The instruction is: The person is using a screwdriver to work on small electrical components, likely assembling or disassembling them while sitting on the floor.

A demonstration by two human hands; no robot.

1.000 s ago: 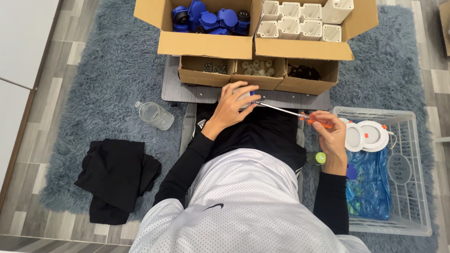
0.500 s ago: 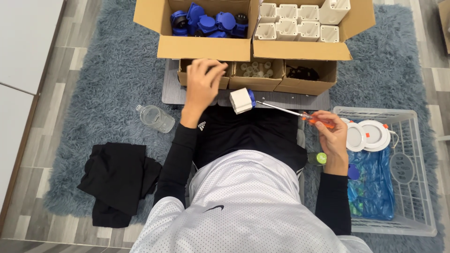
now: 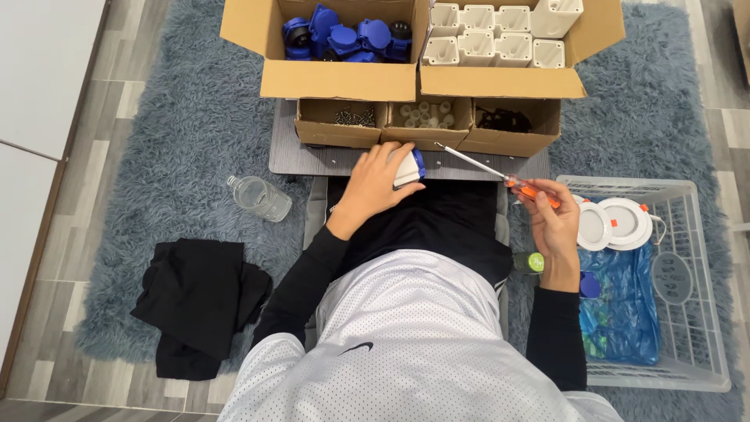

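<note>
My left hand [image 3: 373, 181] grips a white and blue socket part [image 3: 409, 166] at the near edge of a small grey table [image 3: 312, 159]. My right hand [image 3: 551, 219] holds a screwdriver [image 3: 500, 173] by its orange handle; its metal shaft points up and left, the tip just right of the socket part and not touching it. Behind the part stand three small cardboard boxes: one with screws [image 3: 351, 118], one with white caps [image 3: 424, 115], one with dark pieces [image 3: 506, 120].
Two big cardboard boxes at the back hold blue socket parts [image 3: 344, 37] and white housings [image 3: 492, 41]. A white plastic crate [image 3: 687, 328] at right carries round white lamps and a blue bag. A plastic bottle [image 3: 260, 197] and black cloth [image 3: 199, 301] lie on the grey rug at left.
My left hand went up to the small box of screws, then came back down and closed on the socket part. The screwdriver in my right hand stayed almost still.
</note>
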